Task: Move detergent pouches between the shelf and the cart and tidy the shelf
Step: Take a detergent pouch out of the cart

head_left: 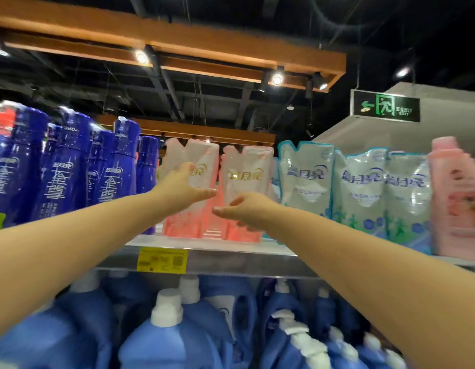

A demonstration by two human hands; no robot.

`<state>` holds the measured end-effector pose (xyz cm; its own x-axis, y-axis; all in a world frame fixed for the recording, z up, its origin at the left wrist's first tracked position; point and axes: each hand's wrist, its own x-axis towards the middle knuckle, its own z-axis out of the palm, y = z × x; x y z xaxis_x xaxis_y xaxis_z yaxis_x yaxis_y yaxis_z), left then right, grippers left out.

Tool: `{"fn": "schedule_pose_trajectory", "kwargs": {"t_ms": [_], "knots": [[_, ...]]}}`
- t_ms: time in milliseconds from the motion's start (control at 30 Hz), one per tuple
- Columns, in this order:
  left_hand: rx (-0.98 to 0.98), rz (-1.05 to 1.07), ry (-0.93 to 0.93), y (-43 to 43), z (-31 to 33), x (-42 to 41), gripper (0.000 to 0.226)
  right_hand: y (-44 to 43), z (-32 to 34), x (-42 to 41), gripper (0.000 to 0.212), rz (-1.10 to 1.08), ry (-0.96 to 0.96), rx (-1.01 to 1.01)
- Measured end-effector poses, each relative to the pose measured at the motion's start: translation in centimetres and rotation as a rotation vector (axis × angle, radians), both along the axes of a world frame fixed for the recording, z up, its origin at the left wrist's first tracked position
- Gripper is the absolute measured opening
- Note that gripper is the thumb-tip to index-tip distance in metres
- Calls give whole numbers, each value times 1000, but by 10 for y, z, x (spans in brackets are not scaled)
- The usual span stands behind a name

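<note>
Pink pouches (pixel 248 166) upright on shelf (pixel 231 247), white tops, gold lettering, left grip (pixel 183 187) and right grip (pixel 248 209) released

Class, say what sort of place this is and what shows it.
Probably a supermarket laundry aisle: matching pink detergent pouches on a shelf, a yellow price label on its edge, a green exit sign overhead.

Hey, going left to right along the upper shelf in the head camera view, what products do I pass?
In order: dark blue containers → pink pouches → pale blue-green pouches → pink bottle at the right edge.
</note>
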<state>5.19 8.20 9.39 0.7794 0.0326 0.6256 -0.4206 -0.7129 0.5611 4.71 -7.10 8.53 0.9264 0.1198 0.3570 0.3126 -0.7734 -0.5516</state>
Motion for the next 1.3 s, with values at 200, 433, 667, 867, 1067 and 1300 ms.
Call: {"fn": "schedule_pose_trajectory", "kwargs": {"t_ms": [200,433,667,867,1067,1300], "knots": [[135,-213,-37,-118,-40,-72,64,-114,-25,-91,49,-88,-71,-7],[220,-516,-111,-304,-74,-136,57,-282,-64,-206,34,-350,-93,-70],[323,-957,-202,-535,-96,-219,36,-482,-96,-322,30,-710,-100,-10],[312,-1396,-246,-751,-127,-323,20,-649,-134,-446,19,-1061,-127,-6],[209,-1736,-152,-927,-158,-434,15,-766,-166,-573,17,-1453,-156,-15],[200,-1979,9,-1060,-229,-542,12,-866,-239,-694,14,-1692,-60,32]]}}
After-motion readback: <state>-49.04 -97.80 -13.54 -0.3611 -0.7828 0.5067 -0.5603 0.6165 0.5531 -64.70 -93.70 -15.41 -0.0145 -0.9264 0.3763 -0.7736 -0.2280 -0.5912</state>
